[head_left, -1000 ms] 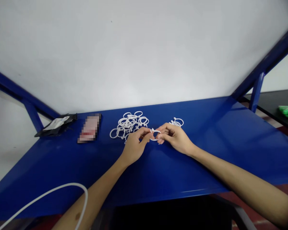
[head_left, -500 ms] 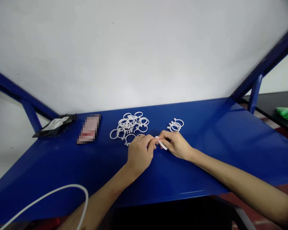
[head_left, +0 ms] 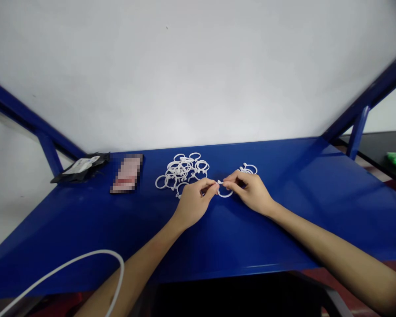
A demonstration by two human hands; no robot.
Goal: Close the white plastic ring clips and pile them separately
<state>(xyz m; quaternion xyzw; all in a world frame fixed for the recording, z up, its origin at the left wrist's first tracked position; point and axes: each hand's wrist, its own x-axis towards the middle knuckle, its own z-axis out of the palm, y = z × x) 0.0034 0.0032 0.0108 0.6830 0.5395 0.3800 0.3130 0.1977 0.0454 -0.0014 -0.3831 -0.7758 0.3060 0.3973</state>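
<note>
A white plastic ring (head_left: 225, 196) with a small knob at its top is held between my two hands over the middle of the blue table. My left hand (head_left: 195, 201) pinches its left side, thumb against fingers. On the other side, my right hand (head_left: 253, 190) grips the ring's upper right part near the knob. The fingertips partly hide where its ends meet. Just beyond my left hand lies a loose pile of similar white rings (head_left: 184, 165). A few more rings (head_left: 251, 166) rest behind my right hand, which partly covers them.
At the left stands a black plastic packet (head_left: 81, 169) with a white label, beside a pixelated flat item (head_left: 126, 174). A white cable (head_left: 86, 254) loops across the front left. Blue frame bars rise at both sides of the table (head_left: 293, 176), before a pale wall.
The ring has turned and now shows its round loop hanging below my fingers. My hands have drawn slightly apart around it. The whole view has shifted a little.
</note>
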